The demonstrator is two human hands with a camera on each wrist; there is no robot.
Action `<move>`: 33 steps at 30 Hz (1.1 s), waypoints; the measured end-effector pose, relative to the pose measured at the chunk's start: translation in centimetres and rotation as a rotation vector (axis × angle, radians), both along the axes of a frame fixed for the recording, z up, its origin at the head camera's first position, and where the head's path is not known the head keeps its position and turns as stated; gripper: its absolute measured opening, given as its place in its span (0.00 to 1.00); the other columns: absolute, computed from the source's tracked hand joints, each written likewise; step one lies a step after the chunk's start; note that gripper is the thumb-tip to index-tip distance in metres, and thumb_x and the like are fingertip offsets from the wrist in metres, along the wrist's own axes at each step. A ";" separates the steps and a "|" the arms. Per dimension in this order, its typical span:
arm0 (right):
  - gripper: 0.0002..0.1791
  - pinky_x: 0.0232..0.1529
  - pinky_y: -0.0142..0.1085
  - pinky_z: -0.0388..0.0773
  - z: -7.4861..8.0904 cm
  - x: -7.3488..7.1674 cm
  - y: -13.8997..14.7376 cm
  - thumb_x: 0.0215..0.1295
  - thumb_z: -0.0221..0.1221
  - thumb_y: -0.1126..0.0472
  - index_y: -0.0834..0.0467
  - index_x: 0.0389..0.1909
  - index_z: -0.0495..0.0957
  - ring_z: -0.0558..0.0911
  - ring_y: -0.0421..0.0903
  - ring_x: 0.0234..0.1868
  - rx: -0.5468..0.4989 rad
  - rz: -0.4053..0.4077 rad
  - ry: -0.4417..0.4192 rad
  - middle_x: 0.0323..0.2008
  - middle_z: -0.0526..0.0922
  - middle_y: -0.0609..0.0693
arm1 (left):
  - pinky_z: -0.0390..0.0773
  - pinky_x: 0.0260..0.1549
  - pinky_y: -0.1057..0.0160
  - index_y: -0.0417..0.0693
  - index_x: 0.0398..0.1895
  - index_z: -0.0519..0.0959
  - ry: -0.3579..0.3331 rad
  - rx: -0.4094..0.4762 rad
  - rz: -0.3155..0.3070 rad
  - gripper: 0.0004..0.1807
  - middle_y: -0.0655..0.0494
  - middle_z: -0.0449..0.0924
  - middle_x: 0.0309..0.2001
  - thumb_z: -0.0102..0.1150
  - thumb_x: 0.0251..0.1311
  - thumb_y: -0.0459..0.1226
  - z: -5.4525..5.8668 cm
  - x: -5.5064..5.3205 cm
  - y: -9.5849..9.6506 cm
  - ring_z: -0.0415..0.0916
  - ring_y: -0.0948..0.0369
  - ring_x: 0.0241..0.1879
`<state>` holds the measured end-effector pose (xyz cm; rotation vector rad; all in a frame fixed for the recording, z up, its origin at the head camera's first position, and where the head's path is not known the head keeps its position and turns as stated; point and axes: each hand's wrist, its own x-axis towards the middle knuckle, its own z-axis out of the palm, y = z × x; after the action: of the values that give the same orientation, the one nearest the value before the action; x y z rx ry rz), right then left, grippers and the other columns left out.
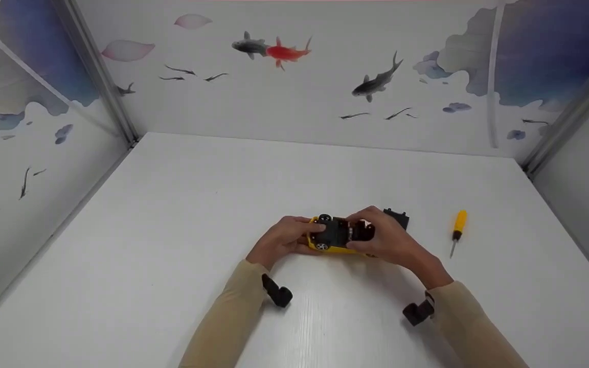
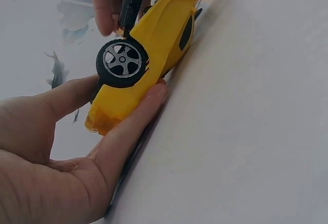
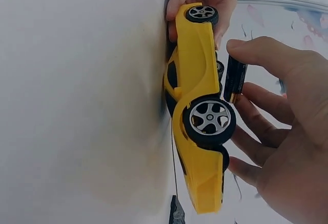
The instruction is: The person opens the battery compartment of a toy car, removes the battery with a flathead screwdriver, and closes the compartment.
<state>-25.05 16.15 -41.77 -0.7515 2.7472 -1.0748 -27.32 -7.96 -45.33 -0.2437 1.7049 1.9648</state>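
A yellow toy car (image 1: 331, 232) lies upside down on the table, its black underside and wheels facing up. My left hand (image 1: 285, 236) grips one end of it, thumb on the underside and fingers beneath the body. Between thumb and fingertips my right hand (image 1: 389, 241) pinches a black battery (image 3: 235, 78), held at the car's underside. The same battery (image 2: 130, 13) shows beside a wheel in the left wrist view. Whether it touches the car's battery compartment I cannot tell. A black cover (image 1: 399, 219) lies just behind the right hand, partly hidden by it.
A screwdriver (image 1: 459, 225) with a yellow handle lies to the right on the white table (image 1: 197, 204). Walls printed with fish (image 1: 376, 84) enclose the table's back and sides. Black wrist cameras (image 1: 277, 294) stick out from both sleeves.
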 end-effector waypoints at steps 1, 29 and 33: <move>0.27 0.56 0.51 0.81 0.0 0.1 0.2 0.59 0.71 0.57 0.54 0.59 0.78 0.78 0.53 0.57 -0.008 -0.006 0.003 0.56 0.77 0.54 | 0.87 0.46 0.52 0.35 0.67 0.70 0.000 -0.004 0.001 0.32 0.37 0.81 0.56 0.69 0.61 0.36 0.0 0.0 0.0 0.84 0.48 0.52; 0.26 0.62 0.51 0.77 -1.6 1.0 6.8 0.59 0.72 0.52 0.51 0.58 0.80 0.78 0.47 0.55 -0.095 -0.077 0.105 0.55 0.78 0.45 | 0.86 0.48 0.51 0.36 0.69 0.67 -0.010 0.024 -0.007 0.35 0.37 0.80 0.57 0.68 0.61 0.36 -0.2 -0.1 -0.1 0.84 0.48 0.53; 0.28 0.67 0.55 0.73 -1.6 0.7 7.7 0.59 0.72 0.54 0.54 0.60 0.78 0.78 0.51 0.58 -0.124 -0.090 0.057 0.56 0.77 0.49 | 0.86 0.48 0.51 0.37 0.68 0.69 -0.008 0.031 -0.012 0.33 0.38 0.80 0.57 0.68 0.62 0.36 -0.2 -0.1 -0.1 0.83 0.48 0.53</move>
<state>-24.32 23.89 -43.39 -0.6895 2.8074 -1.2705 -27.38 -8.02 -45.54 -0.2292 1.6654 1.9776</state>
